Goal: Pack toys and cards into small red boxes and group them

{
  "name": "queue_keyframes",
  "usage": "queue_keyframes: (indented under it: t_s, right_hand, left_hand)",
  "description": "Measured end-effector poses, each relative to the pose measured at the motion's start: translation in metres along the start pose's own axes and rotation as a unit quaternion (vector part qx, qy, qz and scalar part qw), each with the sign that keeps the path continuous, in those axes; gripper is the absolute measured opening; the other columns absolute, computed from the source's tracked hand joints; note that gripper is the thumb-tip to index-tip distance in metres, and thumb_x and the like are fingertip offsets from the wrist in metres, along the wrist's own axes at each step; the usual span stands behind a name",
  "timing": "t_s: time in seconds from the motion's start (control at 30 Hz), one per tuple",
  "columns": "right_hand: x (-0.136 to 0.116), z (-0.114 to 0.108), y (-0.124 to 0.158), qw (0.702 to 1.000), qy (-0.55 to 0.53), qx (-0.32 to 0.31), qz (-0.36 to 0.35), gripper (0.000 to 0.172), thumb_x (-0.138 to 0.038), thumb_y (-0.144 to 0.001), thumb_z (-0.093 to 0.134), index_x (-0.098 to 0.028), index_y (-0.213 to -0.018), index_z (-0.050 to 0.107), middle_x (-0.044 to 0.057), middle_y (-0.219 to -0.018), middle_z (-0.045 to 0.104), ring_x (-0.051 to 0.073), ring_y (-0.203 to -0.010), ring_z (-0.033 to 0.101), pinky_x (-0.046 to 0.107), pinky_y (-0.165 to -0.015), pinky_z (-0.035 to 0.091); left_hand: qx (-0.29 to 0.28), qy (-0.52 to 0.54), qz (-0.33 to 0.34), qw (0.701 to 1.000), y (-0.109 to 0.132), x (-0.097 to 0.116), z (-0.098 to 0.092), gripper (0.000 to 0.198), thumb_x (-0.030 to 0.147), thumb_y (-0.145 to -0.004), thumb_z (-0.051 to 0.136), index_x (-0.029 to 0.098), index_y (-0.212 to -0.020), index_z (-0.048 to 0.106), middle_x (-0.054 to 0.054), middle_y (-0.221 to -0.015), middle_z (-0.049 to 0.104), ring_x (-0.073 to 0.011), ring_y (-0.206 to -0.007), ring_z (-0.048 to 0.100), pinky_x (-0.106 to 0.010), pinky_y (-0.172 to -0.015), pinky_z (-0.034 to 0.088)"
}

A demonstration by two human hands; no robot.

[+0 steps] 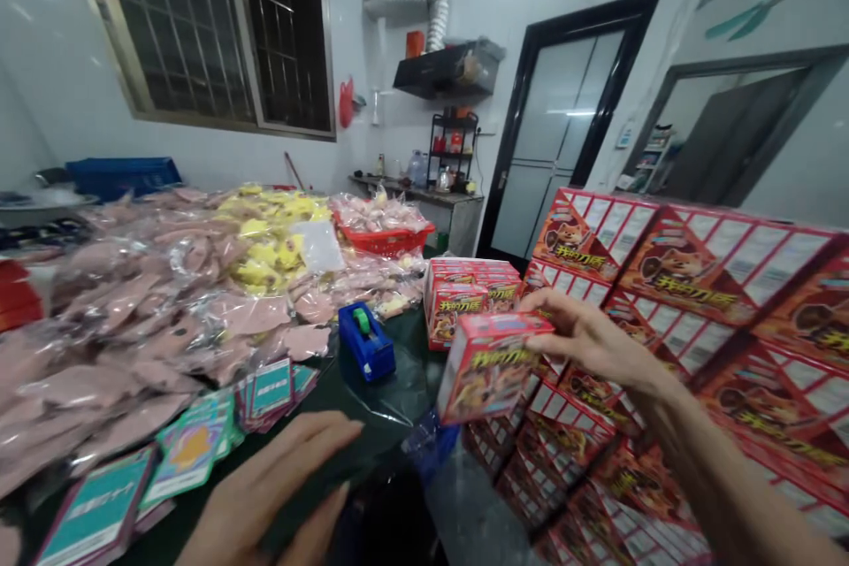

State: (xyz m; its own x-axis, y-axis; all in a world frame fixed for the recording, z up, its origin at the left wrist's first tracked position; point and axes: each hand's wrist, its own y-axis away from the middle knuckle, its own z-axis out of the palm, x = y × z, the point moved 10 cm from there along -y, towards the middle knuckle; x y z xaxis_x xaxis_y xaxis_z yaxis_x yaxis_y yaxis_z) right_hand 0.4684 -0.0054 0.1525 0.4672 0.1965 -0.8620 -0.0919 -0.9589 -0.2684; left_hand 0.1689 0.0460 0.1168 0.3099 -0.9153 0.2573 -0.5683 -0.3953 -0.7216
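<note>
My right hand (584, 332) grips a small red printed box (487, 376) by its upper right end, thumb on the front and fingers over the top. The box hangs slightly tilted in front of a group of similar red boxes (457, 305) at the table's edge. Low in the view, my left hand (271, 482) holds nothing, its fingers stretched out and a little apart from the thumb. Beside it lie stacks of teal-backed cards (99, 504) and a fanned pile of colourful cards (192, 442). A blue tape dispenser (367, 345) with green tape stands beyond my left hand.
Pink items in clear bags (126, 309) heap across the left of the table, with yellow bagged ones (271, 230) among them. A red basket (391, 240) holds more bags. Stacked red display boxes (696, 265) form a wall on the right. Behind are a counter and a door (563, 133).
</note>
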Motion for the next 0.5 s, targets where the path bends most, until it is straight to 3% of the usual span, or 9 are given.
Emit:
queue_keyframes:
  t_s: [0.03,0.13,0.23,0.37,0.5]
  right_hand:
    - [0.012,-0.027,0.003,0.999,0.005,0.030,0.017,0.027,-0.033,-0.074,0.069,-0.020,-0.092,0.053,0.000,-0.080,0.060,0.011,-0.065,0.058,0.022,-0.056,0.047]
    - [0.046,-0.094,0.009,0.989,0.041,0.128,0.057,0.036,-0.037,-0.067,0.074,-0.021,-0.090,0.050,-0.003,-0.070,0.058,0.008,-0.048,0.051,0.021,-0.044,0.042]
    - [0.076,-0.134,0.006,0.976,0.062,0.205,0.051,0.046,-0.041,-0.060,0.078,-0.021,-0.088,0.049,-0.005,-0.064,0.054,0.007,-0.042,0.046,0.021,-0.040,0.039]
    - [0.110,-0.146,-0.011,0.969,0.059,0.239,0.033,0.047,-0.051,-0.062,0.073,-0.021,-0.088,0.048,-0.001,-0.075,0.058,0.009,-0.047,0.053,0.024,-0.043,0.044]
    - [0.125,-0.146,-0.027,0.971,0.073,0.228,0.024,0.045,-0.054,-0.067,0.068,-0.022,-0.091,0.047,0.000,-0.077,0.059,0.010,-0.046,0.053,0.025,-0.042,0.045]
  left_hand:
    - [-0.034,0.020,0.040,0.998,-0.015,0.011,0.017,0.035,0.026,-0.082,0.055,0.029,-0.117,0.054,-0.001,-0.111,0.067,-0.0153,-0.099,0.065,-0.021,-0.085,0.053]
    - [-0.066,0.079,0.093,0.990,-0.062,0.026,0.062,0.037,0.015,-0.083,0.049,0.024,-0.119,0.049,-0.005,-0.115,0.063,-0.0153,-0.106,0.060,-0.026,-0.089,0.051]
    - [-0.117,0.070,0.119,0.983,-0.107,0.030,0.117,0.041,0.012,-0.080,0.049,0.019,-0.120,0.047,-0.010,-0.123,0.057,-0.0194,-0.115,0.054,-0.035,-0.095,0.047]
    - [-0.169,-0.022,0.126,0.977,-0.148,0.026,0.179,0.052,0.011,-0.075,0.050,0.012,-0.126,0.042,-0.017,-0.136,0.046,-0.0279,-0.127,0.041,-0.045,-0.100,0.040]
    - [-0.174,-0.061,0.115,0.976,-0.167,0.016,0.213,0.057,0.013,-0.072,0.052,0.005,-0.127,0.040,-0.024,-0.139,0.039,-0.0372,-0.131,0.032,-0.054,-0.098,0.035]
